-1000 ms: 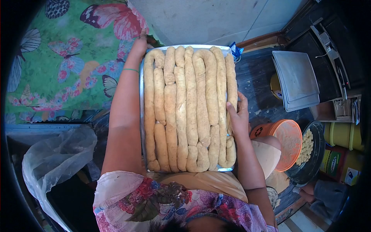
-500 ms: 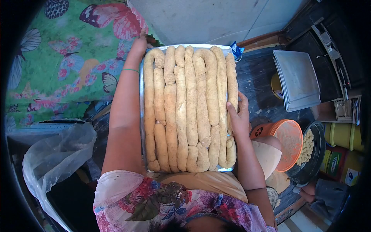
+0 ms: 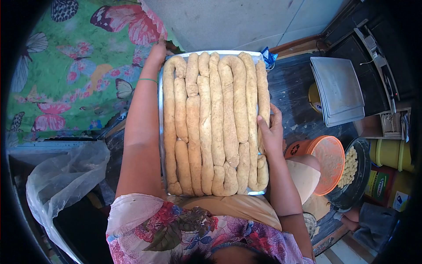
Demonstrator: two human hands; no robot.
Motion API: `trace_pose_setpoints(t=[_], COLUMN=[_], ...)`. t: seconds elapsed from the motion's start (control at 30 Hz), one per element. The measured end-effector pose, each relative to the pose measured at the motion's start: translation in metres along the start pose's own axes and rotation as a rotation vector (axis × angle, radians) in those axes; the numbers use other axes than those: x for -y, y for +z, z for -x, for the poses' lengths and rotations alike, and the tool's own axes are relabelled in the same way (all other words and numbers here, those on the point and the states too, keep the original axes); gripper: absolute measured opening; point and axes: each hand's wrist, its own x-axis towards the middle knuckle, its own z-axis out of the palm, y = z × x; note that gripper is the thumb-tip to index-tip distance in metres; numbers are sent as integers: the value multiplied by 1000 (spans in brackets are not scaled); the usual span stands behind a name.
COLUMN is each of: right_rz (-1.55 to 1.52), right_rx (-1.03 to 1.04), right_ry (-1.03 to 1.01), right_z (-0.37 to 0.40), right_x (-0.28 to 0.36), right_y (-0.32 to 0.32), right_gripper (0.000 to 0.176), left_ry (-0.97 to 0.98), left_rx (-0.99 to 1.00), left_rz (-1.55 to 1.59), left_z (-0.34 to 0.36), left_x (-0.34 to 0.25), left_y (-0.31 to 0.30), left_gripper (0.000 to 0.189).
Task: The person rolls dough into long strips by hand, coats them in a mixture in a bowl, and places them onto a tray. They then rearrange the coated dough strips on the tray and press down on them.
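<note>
A metal tray (image 3: pixel 161 101) lies before me, filled with long tan dough ropes (image 3: pixel 216 110) laid side by side, some folded into U shapes. Its right edge is gripped by my right hand (image 3: pixel 272 132), the thumb resting by the outermost rope and the fingers partly hidden at the side. Past the tray's far left corner reaches my left hand (image 3: pixel 161 47), fingers closed at the edge of a green butterfly-print cloth (image 3: pixel 101 57). That cloth covers the area to the left.
An orange bucket (image 3: pixel 327 165) stands at right beside a black basin (image 3: pixel 365 169) holding small dough pieces (image 3: pixel 348 169). Several stacked metal trays (image 3: pixel 337 90) lean farther back. A clear plastic bag (image 3: pixel 66 176) hangs at lower left. Another person's leg (image 3: pixel 350 220) shows at lower right.
The cloth's lower left part has shifted and spread, showing more of a pink butterfly. My hands and the tray have hardly moved.
</note>
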Motion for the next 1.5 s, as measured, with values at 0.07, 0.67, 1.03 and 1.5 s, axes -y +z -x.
trace_pose_setpoints(t=[0.07, 0.67, 1.03, 1.5], right_rz=[4, -63, -17, -30], right_rx=[-1, 4, 14, 5], right_ry=[-1, 2, -15, 20], right_z=[0, -1, -2, -1], right_x=[-1, -5, -6, -2], right_y=[0, 0, -1, 1], right_gripper=[51, 52, 52, 51], left_ry=[-35, -10, -58, -80], left_rx=[21, 36, 13, -2], left_rz=[-17, -21, -31, -51], left_z=[2, 2, 8, 8], left_x=[-3, -1, -9, -10], left_y=[-1, -3, 0, 0], left_gripper=[62, 55, 64, 70])
